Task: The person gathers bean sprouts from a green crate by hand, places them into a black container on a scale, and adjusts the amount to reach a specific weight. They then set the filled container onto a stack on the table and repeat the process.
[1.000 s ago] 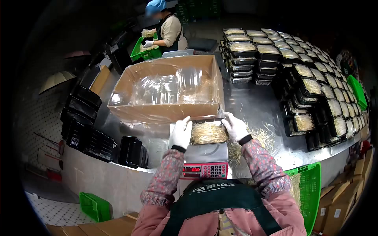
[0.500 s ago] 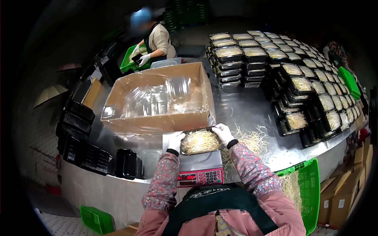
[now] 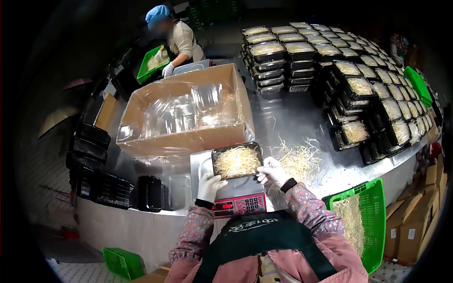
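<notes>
A black plastic tray full of pale bean sprouts is over the metal platform of a weighing scale. My left hand, in a white glove, grips the tray at its near left corner. At the near right corner my right hand, gloved too, has its fingers pinched on the tray's edge. The scale's red front panel, with lit digits and a keypad, faces me. Beside my right hand lies a loose heap of bean sprouts on the steel table.
A cardboard box lined with clear plastic stands beyond the scale. Stacks of filled trays cover the right. Empty black trays are at the left. A green crate of sprouts stands near right. A co-worker works at the far left.
The tray has moved a little away from me. Both hands have shifted from its sides to its near corners. The co-worker no longer holds a black tray in view.
</notes>
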`<action>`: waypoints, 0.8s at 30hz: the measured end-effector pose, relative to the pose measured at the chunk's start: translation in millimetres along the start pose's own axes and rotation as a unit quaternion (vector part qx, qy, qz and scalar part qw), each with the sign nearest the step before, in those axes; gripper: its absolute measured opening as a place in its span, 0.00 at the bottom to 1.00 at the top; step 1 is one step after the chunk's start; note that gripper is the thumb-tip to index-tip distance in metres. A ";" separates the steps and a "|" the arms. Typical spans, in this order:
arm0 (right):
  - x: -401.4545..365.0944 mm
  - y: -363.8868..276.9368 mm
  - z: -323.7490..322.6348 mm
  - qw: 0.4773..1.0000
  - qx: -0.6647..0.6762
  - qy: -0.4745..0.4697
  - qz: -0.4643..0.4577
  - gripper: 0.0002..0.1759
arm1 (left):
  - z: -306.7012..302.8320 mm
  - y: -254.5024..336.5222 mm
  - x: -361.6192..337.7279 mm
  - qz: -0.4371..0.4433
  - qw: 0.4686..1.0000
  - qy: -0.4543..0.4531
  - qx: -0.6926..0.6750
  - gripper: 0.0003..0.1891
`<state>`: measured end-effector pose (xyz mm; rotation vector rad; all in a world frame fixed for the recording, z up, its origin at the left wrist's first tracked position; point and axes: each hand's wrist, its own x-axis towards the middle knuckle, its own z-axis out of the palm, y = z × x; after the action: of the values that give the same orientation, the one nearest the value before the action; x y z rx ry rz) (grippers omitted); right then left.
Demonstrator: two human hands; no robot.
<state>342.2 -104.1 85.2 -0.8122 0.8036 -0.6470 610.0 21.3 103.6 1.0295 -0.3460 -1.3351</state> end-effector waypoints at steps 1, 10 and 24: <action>-3.2 3.3 -0.1 0.999 0.025 0.004 -0.030 0.15 | 3.8 -3.0 -0.2 0.017 1.000 0.006 0.021 0.09; -58.7 -45.0 -55.9 0.929 -0.315 0.080 -0.178 0.21 | 58.9 -5.7 20.7 0.076 0.973 -0.079 0.202 0.09; -86.6 -145.0 -279.0 0.669 0.079 0.557 -0.486 0.12 | 179.1 -29.5 23.6 0.048 0.954 -0.203 0.217 0.20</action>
<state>38.8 -220.0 114.5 -0.5690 1.3478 -2.3018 466.5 -70.9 170.0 1.0721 -1.0236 -1.4108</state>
